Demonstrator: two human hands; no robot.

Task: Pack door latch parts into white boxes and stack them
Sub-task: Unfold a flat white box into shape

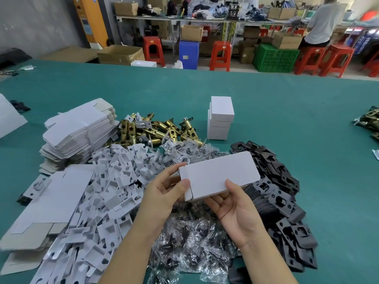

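Observation:
A white box [219, 175] is held above the parts piles, lying flat and tilted. My left hand [164, 193] grips its left end, thumb on the front and fingers behind. My right hand [233, 206] holds it from below, thumb on its front face. A stack of three closed white boxes [220, 119] stands on the green table behind. Brass door latches [155, 130] lie in a heap at the centre back. Black strike plates [283, 193] lie to the right, bagged screws [190, 242] under my hands, white card inserts [114, 191] to the left.
Flat unfolded box blanks [78, 136] are stacked at the left, with more [47, 201] lying in front. More latches [369, 121] sit at the table's right edge. Beyond the green table [307, 130] are red stools, crates, cartons and a seated person [324, 21].

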